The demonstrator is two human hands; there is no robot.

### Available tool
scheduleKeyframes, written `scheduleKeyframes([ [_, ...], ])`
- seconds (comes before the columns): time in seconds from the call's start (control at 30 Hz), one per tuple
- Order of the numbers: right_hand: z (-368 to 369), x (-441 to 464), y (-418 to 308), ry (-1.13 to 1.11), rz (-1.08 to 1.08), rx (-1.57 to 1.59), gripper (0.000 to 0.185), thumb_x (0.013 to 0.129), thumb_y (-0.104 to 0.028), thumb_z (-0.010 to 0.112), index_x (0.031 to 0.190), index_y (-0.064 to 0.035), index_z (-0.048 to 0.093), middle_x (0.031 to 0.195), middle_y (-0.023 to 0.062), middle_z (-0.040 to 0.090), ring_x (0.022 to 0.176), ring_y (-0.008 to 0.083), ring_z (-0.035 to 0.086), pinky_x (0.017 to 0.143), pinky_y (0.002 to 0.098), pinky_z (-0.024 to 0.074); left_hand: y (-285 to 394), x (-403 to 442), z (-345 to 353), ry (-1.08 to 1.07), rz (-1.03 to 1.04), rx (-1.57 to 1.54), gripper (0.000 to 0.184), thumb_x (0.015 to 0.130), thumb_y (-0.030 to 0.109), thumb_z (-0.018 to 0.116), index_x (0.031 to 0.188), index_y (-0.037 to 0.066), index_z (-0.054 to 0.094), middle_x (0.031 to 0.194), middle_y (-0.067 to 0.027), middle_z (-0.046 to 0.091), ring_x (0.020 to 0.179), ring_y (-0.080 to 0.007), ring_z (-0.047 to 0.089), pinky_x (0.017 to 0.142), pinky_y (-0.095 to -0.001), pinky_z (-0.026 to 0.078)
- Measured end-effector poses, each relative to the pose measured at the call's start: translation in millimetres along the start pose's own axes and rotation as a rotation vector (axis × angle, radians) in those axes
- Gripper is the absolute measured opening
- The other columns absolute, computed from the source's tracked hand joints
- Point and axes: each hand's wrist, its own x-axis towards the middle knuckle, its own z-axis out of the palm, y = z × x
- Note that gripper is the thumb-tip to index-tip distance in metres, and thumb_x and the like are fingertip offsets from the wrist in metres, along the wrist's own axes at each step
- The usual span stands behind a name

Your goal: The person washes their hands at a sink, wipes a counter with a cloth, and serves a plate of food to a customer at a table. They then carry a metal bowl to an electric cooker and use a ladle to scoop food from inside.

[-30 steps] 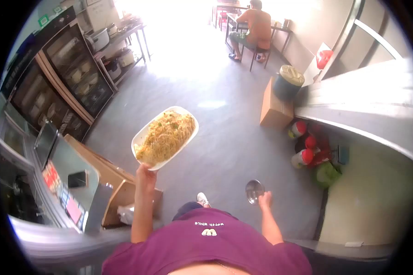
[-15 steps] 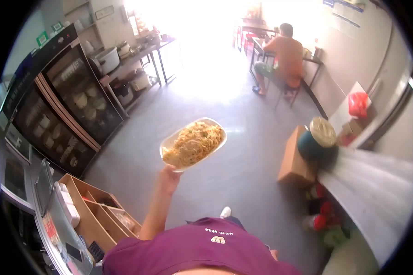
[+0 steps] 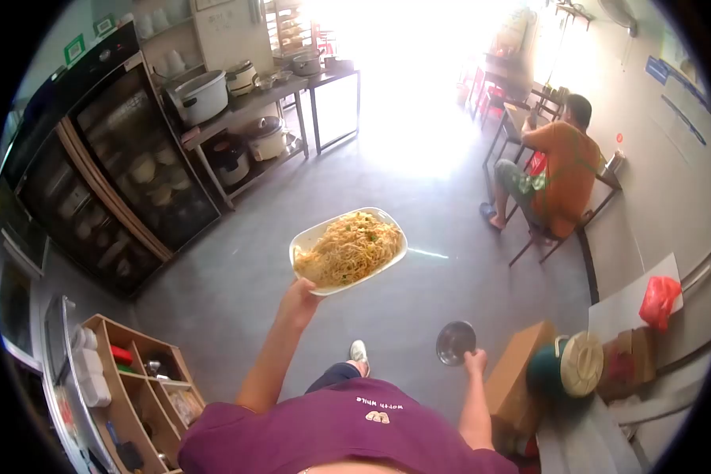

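Observation:
My left hand [image 3: 300,299] grips the near left edge of a white oblong plate [image 3: 304,238], held out over the floor. Fried noodles [image 3: 354,249] with green bits are heaped on it. Off to the right and lower, my right hand [image 3: 475,362] is closed on the rim of a round metal bowl [image 3: 453,341]. The inside of the bowl faces up and no food shows in it. Most of the fingers beneath the plate are hidden.
A seated person in an orange shirt [image 3: 570,178] is at a table on the right. Glass-door fridges [image 3: 134,150] and a steel shelf with pots [image 3: 200,96] line the left. Near my right arm stand a cardboard box [image 3: 517,371] and a green drum [image 3: 549,367]. A wooden organizer [image 3: 138,379] is lower left.
My right hand has come into view with the metal bowl. I have moved forward, so the seated person and the pot shelf look nearer. The plate stays in my left hand.

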Motion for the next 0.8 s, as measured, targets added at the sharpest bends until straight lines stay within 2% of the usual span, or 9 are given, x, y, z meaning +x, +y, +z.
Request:
scheduleKeyframes([
  [0.03, -1, 24, -18, 0.034, 0.006, 0.043, 0.020, 0.056, -0.017, 0.054, 0.058, 0.0035, 0.055, 0.058, 0.0201, 0.056, 0.056, 0.0325, 0.056, 0.057, 0.0400, 0.0433, 0, 35, 7, 0.001, 0.000, 0.010, 0.052, 0.065, 0.000, 0.043, 0.117, 0.003, 0.036, 0.113, -0.0105, 0.046, 0.104, -0.0236, 0.047, 0.087, -0.0371, 0.041],
  [0.07, 11, 39, -7, 0.012, 0.055, 0.078, 0.019, 0.057, -0.013, 0.057, 0.056, 0.0053, 0.051, 0.053, 0.0169, 0.052, 0.050, 0.0206, 0.049, 0.054, 0.0380, 0.0409, 1, 61, 21, 0.009, -0.007, 0.017, 0.052, 0.065, 0.000, 0.043, 0.117, 0.003, 0.036, 0.113, -0.0106, 0.046, 0.104, -0.0236, 0.047, 0.087, -0.0372, 0.041],
  [0.1, 16, 52, -8, -0.015, 0.120, 0.028, 0.020, 0.056, -0.016, 0.055, 0.058, 0.0041, 0.054, 0.058, 0.0204, 0.055, 0.056, 0.0321, 0.056, 0.058, 0.0396, 0.0432, 6, 95, 36, 0.016, -0.012, 0.025, 0.052, 0.065, 0.000, 0.043, 0.116, 0.003, 0.037, 0.113, -0.0106, 0.046, 0.104, -0.0237, 0.047, 0.087, -0.0374, 0.041],
  [0.2, 21, 71, -16, -0.040, 0.295, -0.172, 0.022, 0.056, -0.016, 0.057, 0.062, 0.0056, 0.057, 0.063, 0.0233, 0.057, 0.062, 0.0342, 0.057, 0.062, 0.0403, 0.0436, 22, 193, 80, -0.051, -0.038, 0.044, 0.050, 0.066, 0.000, 0.044, 0.116, 0.001, 0.037, 0.113, -0.0110, 0.047, 0.103, -0.0227, 0.048, 0.087, -0.0377, 0.042],
  [0.3, 40, 73, 85, -0.182, 0.716, -0.071, 0.031, 0.058, -0.012, 0.065, 0.079, 0.0097, 0.060, 0.081, 0.0245, 0.060, 0.075, 0.0289, 0.061, 0.066, 0.0383, 0.0465, 11, 252, 136, -0.061, -0.079, 0.046, 0.047, 0.064, -0.001, 0.044, 0.111, -0.003, 0.040, 0.110, -0.0111, 0.049, 0.103, -0.0223, 0.047, 0.090, -0.0365, 0.039],
  [0.47, 51, 119, 88, -0.149, 1.011, -0.078, 0.031, 0.058, -0.012, 0.066, 0.081, 0.0091, 0.060, 0.082, 0.0238, 0.060, 0.077, 0.0283, 0.061, 0.067, 0.0375, 0.0469, -40, 411, 149, -0.009, -0.110, 0.049, 0.044, 0.063, -0.001, 0.045, 0.106, -0.005, 0.043, 0.107, -0.0126, 0.051, 0.097, -0.0233, 0.050, 0.087, -0.0354, 0.041],
  [0.63, 70, 313, 52, -0.066, 0.890, 0.118, 0.031, 0.059, -0.011, 0.067, 0.082, 0.0085, 0.060, 0.084, 0.0231, 0.061, 0.080, 0.0278, 0.061, 0.067, 0.0367, 0.0473, -104, 525, 243, -0.065, -0.179, -0.013, 0.043, 0.064, -0.002, 0.046, 0.107, -0.004, 0.043, 0.106, -0.0137, 0.052, 0.101, -0.0245, 0.050, 0.086, -0.0338, 0.044],
  [0.73, 89, 498, -33, -0.255, 0.638, -0.028, 0.032, 0.061, -0.014, 0.064, 0.086, 0.0058, 0.060, 0.083, 0.0186, 0.062, 0.078, 0.0246, 0.061, 0.066, 0.0354, 0.0478, -95, 634, 269, -0.019, -0.184, 0.021, 0.042, 0.065, -0.002, 0.046, 0.106, -0.003, 0.044, 0.105, -0.0131, 0.053, 0.097, -0.0230, 0.053, 0.081, -0.0307, 0.048],
  [0.8, 80, 570, -66, -0.237, 0.358, -0.207, 0.034, 0.061, -0.025, 0.062, 0.081, 0.0024, 0.062, 0.078, 0.0217, 0.060, 0.075, 0.0306, 0.061, 0.063, 0.0374, 0.0465, -104, 623, 273, -0.029, -0.152, -0.006, 0.040, 0.065, -0.002, 0.045, 0.105, -0.003, 0.045, 0.104, -0.0120, 0.054, 0.091, -0.0213, 0.056, 0.074, -0.0269, 0.051],
])
